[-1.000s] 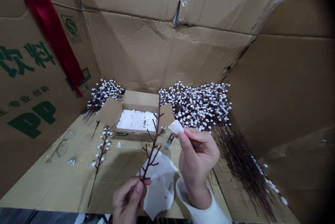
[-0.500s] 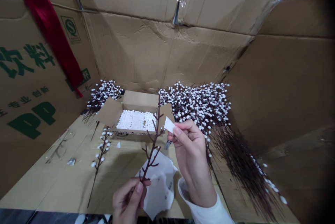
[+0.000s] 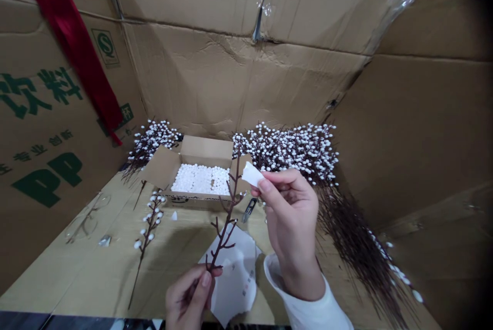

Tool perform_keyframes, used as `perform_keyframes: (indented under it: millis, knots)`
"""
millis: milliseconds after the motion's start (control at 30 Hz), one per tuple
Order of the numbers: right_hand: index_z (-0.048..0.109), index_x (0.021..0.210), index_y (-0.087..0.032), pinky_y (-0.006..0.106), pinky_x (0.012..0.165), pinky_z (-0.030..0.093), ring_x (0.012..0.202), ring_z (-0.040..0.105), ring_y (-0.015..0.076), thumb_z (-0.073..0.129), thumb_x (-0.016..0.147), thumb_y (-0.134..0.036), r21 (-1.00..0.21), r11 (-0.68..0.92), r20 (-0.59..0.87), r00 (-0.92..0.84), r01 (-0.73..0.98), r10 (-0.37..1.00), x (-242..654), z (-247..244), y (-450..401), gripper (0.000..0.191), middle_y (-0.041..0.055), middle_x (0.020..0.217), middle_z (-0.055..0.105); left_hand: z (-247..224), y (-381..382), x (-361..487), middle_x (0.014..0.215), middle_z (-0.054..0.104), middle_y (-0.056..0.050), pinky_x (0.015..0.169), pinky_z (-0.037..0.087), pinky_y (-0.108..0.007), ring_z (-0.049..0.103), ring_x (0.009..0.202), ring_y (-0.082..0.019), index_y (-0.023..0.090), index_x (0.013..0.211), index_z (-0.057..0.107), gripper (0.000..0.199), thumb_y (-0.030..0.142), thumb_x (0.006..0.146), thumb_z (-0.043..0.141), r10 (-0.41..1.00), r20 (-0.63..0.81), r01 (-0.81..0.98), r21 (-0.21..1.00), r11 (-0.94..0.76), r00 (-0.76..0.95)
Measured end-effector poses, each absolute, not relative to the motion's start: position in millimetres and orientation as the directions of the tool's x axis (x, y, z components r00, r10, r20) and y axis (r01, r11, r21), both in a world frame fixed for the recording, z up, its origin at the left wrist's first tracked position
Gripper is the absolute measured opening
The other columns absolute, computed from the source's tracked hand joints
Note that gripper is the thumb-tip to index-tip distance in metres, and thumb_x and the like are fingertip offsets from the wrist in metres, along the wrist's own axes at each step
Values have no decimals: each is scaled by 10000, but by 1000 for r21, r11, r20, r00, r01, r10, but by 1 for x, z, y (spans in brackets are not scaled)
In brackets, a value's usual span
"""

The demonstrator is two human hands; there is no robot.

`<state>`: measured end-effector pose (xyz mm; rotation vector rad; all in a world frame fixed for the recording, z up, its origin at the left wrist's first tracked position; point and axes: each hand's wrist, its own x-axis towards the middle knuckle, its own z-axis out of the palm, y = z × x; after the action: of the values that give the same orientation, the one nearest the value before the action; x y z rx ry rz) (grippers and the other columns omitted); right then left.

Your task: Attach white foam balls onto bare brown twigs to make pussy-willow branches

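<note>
My left hand (image 3: 193, 294) pinches the lower part of a bare brown branch (image 3: 228, 212), which stands upright with short side twigs. Between the thumb and fingers of my right hand (image 3: 290, 217) is a small torn piece of white paper (image 3: 252, 173), close to the upper right of the branch but apart from its stem. Beneath the branch lies a larger torn sheet of paper (image 3: 234, 273) with some print on it. Behind the branch stands an open cardboard box (image 3: 206, 148) full of small white balls (image 3: 196, 178).
A utility knife (image 3: 250, 209) lies beside my right hand. Left on the table are a branch with white berries (image 3: 148, 224), glasses (image 3: 87, 219) and a crumpled silvery bit (image 3: 105, 240). Berry branches (image 3: 288, 150) and bare stems (image 3: 358, 248) pile up at right. Cardboard walls (image 3: 246, 78) surround the table.
My right hand has moved a little to the right with the piece of paper, uncovering more of the utility knife. My left hand and the branch have barely shifted.
</note>
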<state>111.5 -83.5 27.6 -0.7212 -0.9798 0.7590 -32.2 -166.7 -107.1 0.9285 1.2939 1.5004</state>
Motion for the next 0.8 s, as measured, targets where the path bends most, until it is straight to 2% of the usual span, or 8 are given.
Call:
perform_keyframes:
  millis: [100, 333, 533, 667, 800]
  knots:
    - [728, 740, -228, 175, 516, 553, 557, 673, 91, 769, 718, -155, -800, 544, 447, 354, -254, 822, 112, 28, -80, 87, -37, 646, 714, -103, -167, -32, 607, 750, -93, 520, 568, -243, 688, 550, -200, 164, 626, 777, 433, 596, 628, 779, 945, -7, -141, 989, -42, -328]
    - [720, 702, -217, 144, 514, 554, 531, 651, 67, 772, 700, -164, -771, 504, 394, 330, -390, 858, 113, 37, -82, 74, -41, 623, 697, -100, -167, -30, 572, 735, -89, 393, 498, -213, 623, 447, -166, 158, 624, 773, 458, 616, 643, 758, 948, 28, -120, 990, -70, -317]
    - [710, 682, -207, 158, 504, 543, 525, 628, 71, 774, 684, -174, -800, 438, 340, 291, -411, 894, 112, 39, -81, 71, -35, 623, 681, -106, -167, -32, 568, 732, -78, 485, 561, -242, 689, 537, -206, 166, 623, 770, 426, 591, 653, 765, 947, 35, -124, 989, -78, -319]
    - [713, 721, -216, 179, 515, 528, 536, 616, 79, 748, 718, -193, -792, 497, 399, 317, -353, 861, 116, 37, -80, 41, -29, 642, 680, -106, -166, -32, 566, 734, -77, 445, 547, -232, 667, 494, -192, 167, 627, 772, 429, 595, 634, 776, 940, 43, -118, 989, -88, -339]
    - [731, 783, -243, 200, 525, 519, 583, 624, 101, 712, 775, -184, -805, 570, 504, 316, -165, 804, 119, 32, -83, 63, -27, 683, 696, -105, -166, -31, 570, 740, -80, 442, 549, -233, 666, 489, -193, 170, 615, 772, 438, 608, 621, 776, 937, 36, -104, 992, -77, -348]
